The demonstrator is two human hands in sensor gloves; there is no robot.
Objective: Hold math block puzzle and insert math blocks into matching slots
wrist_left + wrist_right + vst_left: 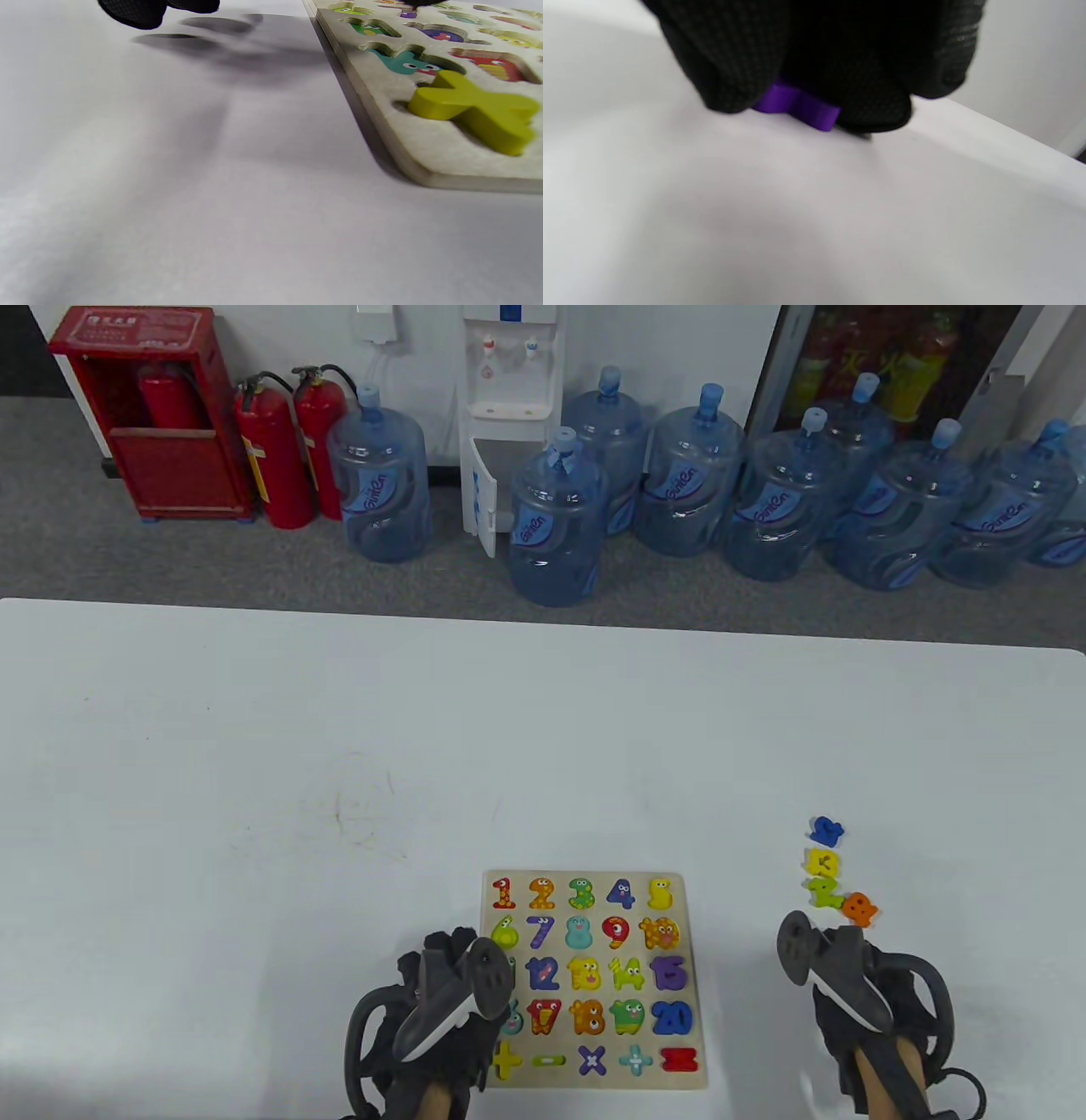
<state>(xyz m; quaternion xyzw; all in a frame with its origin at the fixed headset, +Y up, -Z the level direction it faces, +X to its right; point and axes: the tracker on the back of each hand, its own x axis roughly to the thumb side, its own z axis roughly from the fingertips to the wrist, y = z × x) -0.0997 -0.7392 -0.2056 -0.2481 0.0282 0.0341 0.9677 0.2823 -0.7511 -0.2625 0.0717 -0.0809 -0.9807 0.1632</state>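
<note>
Right hand point(848, 984): gloved in black, set on the desk point(254, 814) to the right of the puzzle board point(594, 980). In the right wrist view the fingers point(734, 63) are curled down around a purple block point(801, 108), which is pinched between them at or just above the desk surface. The shape of the block is mostly hidden by the glove, and that view is blurred.

Left hand point(441, 993): gloved in black, laid at the left edge of the board, over its lower left part. How far it is open cannot be told; most of it is covered by the tracker point(458, 993). In the left wrist view only fingertips point(135, 12) are seen, cut off at the top edge.

Board: pale wood, flat on the desk near its front edge, with coloured number pieces in rows and sign pieces along the bottom row. The slots under the left hand are hidden. A yellow plus piece point(475, 110) is seen sitting tilted, partly raised from its slot at the near left corner.

Loose blocks: a blue one point(825, 831), a yellow one point(823, 861), a green one point(825, 891) and an orange one point(860, 909), grouped just beyond the right hand, well apart from the board.

Desk: white, with faint scuffs at its middle.

Room: grey carpet; blue water jugs point(556, 521), a white water dispenser point(509, 415), red fire extinguishers point(276, 458) and a red cabinet point(144, 415) along the far wall.
</note>
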